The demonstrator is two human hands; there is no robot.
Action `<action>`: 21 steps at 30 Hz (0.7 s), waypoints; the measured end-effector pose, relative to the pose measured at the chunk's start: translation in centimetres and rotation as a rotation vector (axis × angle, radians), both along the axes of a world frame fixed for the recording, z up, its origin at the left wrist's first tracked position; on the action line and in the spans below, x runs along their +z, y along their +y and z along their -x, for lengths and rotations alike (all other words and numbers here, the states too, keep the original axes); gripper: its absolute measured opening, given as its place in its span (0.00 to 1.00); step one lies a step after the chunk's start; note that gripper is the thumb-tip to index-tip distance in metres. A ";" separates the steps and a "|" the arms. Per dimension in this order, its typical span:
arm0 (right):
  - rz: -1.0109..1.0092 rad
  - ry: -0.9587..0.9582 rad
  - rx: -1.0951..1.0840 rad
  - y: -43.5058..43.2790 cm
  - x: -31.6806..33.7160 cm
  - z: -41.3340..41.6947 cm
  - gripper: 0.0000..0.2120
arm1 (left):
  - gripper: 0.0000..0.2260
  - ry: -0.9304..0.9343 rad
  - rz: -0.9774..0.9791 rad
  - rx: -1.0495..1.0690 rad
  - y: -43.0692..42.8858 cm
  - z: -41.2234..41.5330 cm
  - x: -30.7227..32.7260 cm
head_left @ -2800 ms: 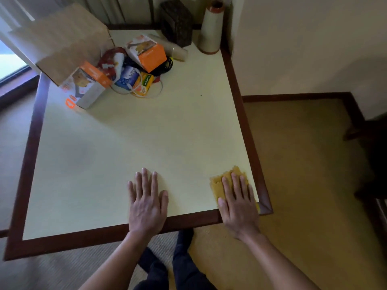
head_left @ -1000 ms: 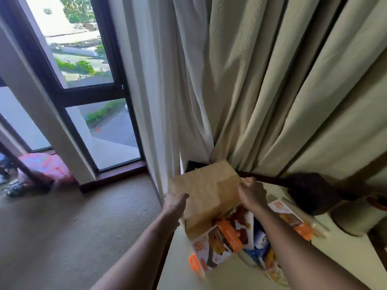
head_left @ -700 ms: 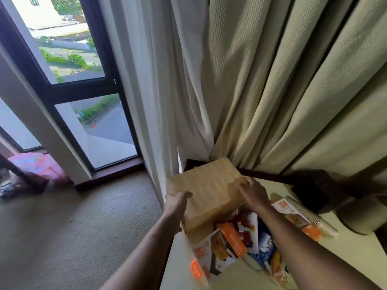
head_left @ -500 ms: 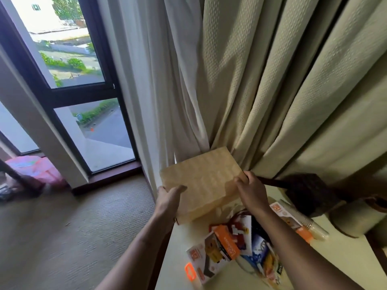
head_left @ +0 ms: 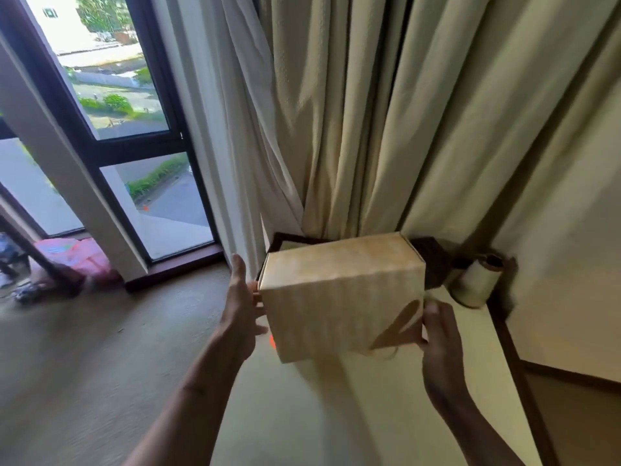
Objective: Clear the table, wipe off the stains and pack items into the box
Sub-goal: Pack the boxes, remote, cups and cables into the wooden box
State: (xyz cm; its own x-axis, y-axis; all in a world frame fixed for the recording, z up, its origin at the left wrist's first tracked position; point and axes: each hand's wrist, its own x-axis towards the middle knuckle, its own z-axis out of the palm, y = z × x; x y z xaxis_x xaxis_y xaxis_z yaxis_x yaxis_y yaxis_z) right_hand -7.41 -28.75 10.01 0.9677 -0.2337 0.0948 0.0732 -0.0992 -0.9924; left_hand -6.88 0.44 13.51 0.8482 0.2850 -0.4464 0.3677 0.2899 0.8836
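A brown cardboard box (head_left: pixel 339 297) is held between both my hands above the far part of the pale yellow table (head_left: pixel 336 415). My left hand (head_left: pixel 240 314) presses flat against the box's left side, fingers spread. My right hand (head_left: pixel 437 334) grips the box's lower right corner. The box hides the pile of packets behind it; only an orange scrap (head_left: pixel 272 341) shows at its lower left edge. The image is motion-blurred.
A dark woven box (head_left: pixel 433 260) and a cream cone-shaped spool (head_left: pixel 477 280) stand at the table's far right corner. Heavy beige curtains (head_left: pixel 369 112) hang right behind the table. A window (head_left: pixel 111 95) and carpet (head_left: pixel 84 358) lie to the left.
The box has come up off the pile and toward me, turned so a long side faces me. It now covers the packets. My right hand shifted to its lower right corner.
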 end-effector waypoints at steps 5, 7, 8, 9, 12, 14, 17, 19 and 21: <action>-0.205 0.173 0.048 -6.3 -3.1 11.4 0.25 | 0.32 0.120 -0.011 -0.161 -4.5 9.3 -0.8; -0.319 0.303 0.066 -8.1 -4.4 14.6 0.34 | 0.14 0.107 -0.071 -0.167 -7.8 12.6 -1.5; -0.379 0.352 0.062 -8.9 -5.0 15.7 0.35 | 0.08 0.131 -0.180 -0.124 -9.1 13.9 -2.4; -0.416 0.387 0.059 -9.4 -5.6 16.6 0.33 | 0.06 0.154 -0.294 -0.075 -10.1 15.1 -3.6; -0.330 0.436 0.065 -10.7 -7.8 18.5 0.19 | 0.22 0.084 -0.353 -0.130 -12.5 18.5 -6.1; -0.192 0.476 0.090 -11.1 -8.9 19.6 0.22 | 0.32 0.027 -0.363 -0.195 -12.7 20.5 -8.4; -0.005 0.510 0.087 -10.3 -9.8 21.7 0.29 | 0.41 -0.052 -0.552 -0.255 -12.4 22.4 -12.1; 0.117 0.492 0.048 -9.3 -10.2 22.8 0.30 | 0.41 -0.041 -0.666 -0.294 -12.4 23.0 -14.2; 0.211 0.470 0.001 -8.2 -10.9 23.7 0.31 | 0.40 -0.048 -0.750 -0.299 -12.5 23.3 -15.6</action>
State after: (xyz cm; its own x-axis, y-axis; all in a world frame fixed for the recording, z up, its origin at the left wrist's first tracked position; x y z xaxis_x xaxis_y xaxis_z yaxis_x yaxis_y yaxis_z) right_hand -31.12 -36.94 -0.85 0.9173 -0.2551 -0.3057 -0.3758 -0.3009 -0.8765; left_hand -30.20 -12.07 -2.05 0.9493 0.2520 -0.1878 0.2926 -0.4910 0.8205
